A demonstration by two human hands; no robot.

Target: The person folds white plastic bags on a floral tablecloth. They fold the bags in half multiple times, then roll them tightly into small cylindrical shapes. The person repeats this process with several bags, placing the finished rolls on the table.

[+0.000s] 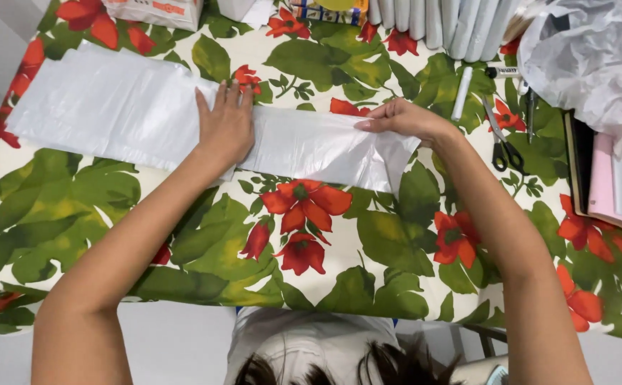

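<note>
Dark hair (339,367) and a white shirt show at the bottom edge, with both bare forearms stretching away from it over a flowered tablecloth (311,242). Left hand (224,128) lies flat, fingers spread wide, pressing the middle of a long translucent plastic sheet (111,107) that runs out past its far side. Right hand (400,117) pinches the sheet's other end, fingers curled narrow around the folded edge. Just beyond the right wrist lie scissors (500,142) and a white marker (462,93), with a crumpled plastic bag (589,57) farther out.
</note>
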